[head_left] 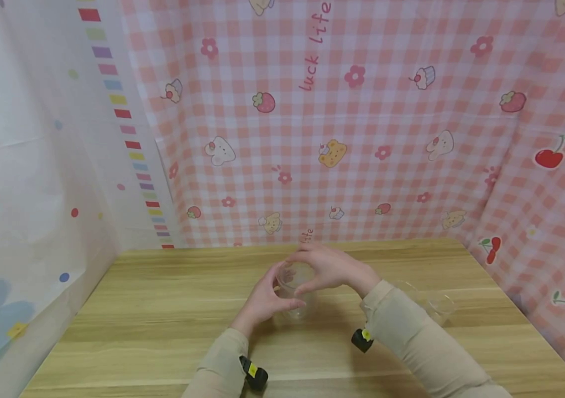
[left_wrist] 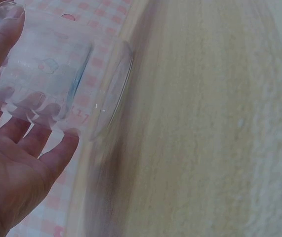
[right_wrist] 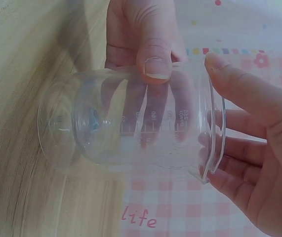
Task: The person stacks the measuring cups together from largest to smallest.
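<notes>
A clear glass beaker [right_wrist: 148,153] with printed volume marks sits nested inside a slightly larger clear beaker [right_wrist: 57,126]; the inner base stands short of the outer one. My left hand [head_left: 265,301] holds the outer beaker's side, its thumb across the near face and its fingers round the far side. At the top, my right hand [head_left: 329,269] grips the rims, thumb on one side and fingers on the other. In the left wrist view the outer base [left_wrist: 115,94] is close over the table, and my left fingers [left_wrist: 59,153] curve along the glass.
On the wooden table [head_left: 163,309], a small clear glass vessel [head_left: 440,305] stands right of my right forearm. Another clear rim [head_left: 407,288] shows beside it, partly hidden by the sleeve. A pink checked cloth [head_left: 282,138] hangs at the back edge, with cloth on both sides.
</notes>
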Action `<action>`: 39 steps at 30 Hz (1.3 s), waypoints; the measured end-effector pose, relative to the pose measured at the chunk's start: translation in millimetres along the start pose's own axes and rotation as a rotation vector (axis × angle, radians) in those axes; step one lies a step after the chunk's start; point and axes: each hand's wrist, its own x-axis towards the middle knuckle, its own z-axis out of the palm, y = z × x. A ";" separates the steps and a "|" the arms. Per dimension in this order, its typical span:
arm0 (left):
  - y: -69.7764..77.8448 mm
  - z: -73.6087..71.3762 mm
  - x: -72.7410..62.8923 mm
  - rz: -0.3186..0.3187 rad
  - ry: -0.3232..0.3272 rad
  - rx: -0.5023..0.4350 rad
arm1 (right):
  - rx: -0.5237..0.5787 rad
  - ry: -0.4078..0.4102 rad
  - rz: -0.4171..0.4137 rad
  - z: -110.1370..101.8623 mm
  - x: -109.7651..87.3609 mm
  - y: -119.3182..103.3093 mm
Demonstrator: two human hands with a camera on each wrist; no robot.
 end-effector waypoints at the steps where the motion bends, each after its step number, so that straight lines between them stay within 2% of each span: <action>1: -0.2 0.0 -0.1 0.001 -0.001 -0.002 | 0.001 0.002 0.000 0.0 -0.1 0.0; 6: -0.6 0.0 -0.5 0.018 0.000 -0.004 | 0.010 0.009 -0.003 -0.2 -0.7 -0.4; 13: -0.4 -0.2 -0.5 -0.007 0.000 0.003 | 0.020 0.017 -0.001 -0.1 -0.8 0.7; 21: -0.3 -0.5 -0.9 0.002 -0.010 -0.003 | 0.037 0.010 0.016 0.7 -0.2 0.5; 28: 0.2 -0.6 -1.2 -0.020 -0.011 0.003 | 0.036 0.017 -0.007 0.5 0.1 0.9; 39: 0.1 0.2 -2.2 -0.012 -0.010 -0.023 | 0.044 0.011 -0.001 3.3 1.5 3.6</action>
